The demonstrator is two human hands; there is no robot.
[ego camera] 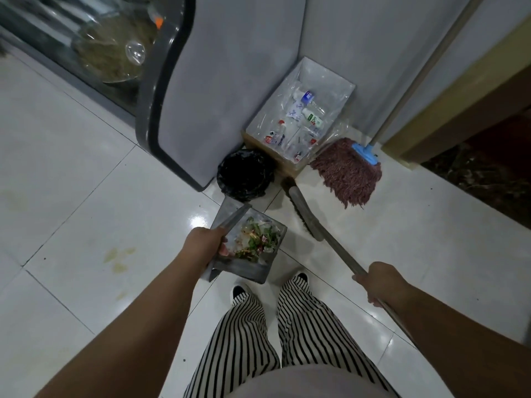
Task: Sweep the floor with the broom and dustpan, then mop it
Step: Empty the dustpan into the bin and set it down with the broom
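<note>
1. Left hand (207, 245) wrapped round the handle of a grey metal box-shaped dustpan (253, 264) – full of scraps, beside a black-lined round bin (244, 179).
2. Right hand (379, 282) gripping the grey long-handled broom (309, 215), bristles on white tile.
3. Reddish string mop with blue clamp (349, 175) – propped against the wall.

One head-worn view — looking steeply down, close over the floor (86, 168).

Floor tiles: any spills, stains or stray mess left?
Yes. Yellowish stains mark the white tile left of the left hand, and dark specks dot nearby tiles. The swept scraps sit inside the dustpan, not spilled.
</note>
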